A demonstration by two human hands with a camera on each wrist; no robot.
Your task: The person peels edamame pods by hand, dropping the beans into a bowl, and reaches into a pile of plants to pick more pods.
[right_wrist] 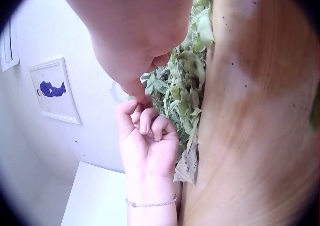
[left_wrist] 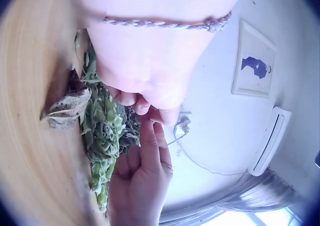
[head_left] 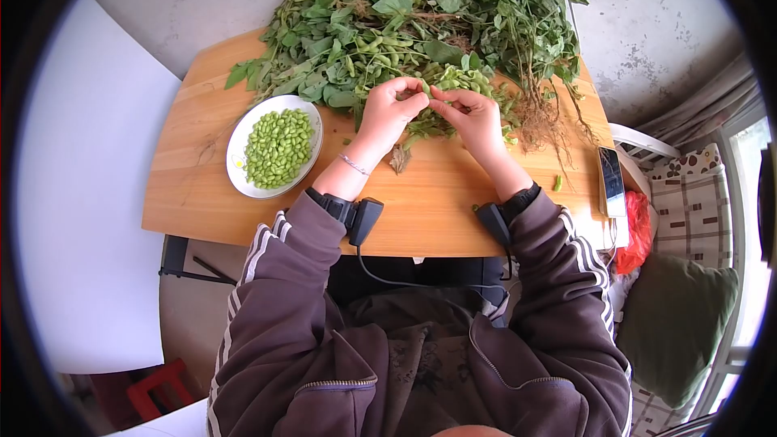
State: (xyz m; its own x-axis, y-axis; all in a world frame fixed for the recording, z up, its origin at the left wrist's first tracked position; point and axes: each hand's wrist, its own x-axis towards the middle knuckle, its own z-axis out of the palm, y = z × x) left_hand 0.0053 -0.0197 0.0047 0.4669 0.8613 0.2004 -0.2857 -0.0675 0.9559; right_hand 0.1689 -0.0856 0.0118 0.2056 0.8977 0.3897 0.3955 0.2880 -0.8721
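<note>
My left hand (head_left: 387,113) and right hand (head_left: 476,120) meet over the near edge of the plant heap, fingertips almost touching. Between them they pinch a small green soybean pod (head_left: 426,90); in both wrist views the fingers mostly hide it. Just beyond the hands lies a pile of picked pods (head_left: 463,79). To the left of my left forearm a white plate (head_left: 235,144) holds many shelled green soybeans (head_left: 279,150). A dry, curled leaf (head_left: 400,159) lies on the wood below the hands, also seen near the left hand in the left wrist view.
Uprooted soybean plants (head_left: 348,40) cover the back of the wooden table (head_left: 194,170), with roots (head_left: 538,121) trailing at the right. A single pod (head_left: 558,183) lies near the right forearm. A phone (head_left: 612,181) sits at the right edge, beside a red plastic bag (head_left: 634,233).
</note>
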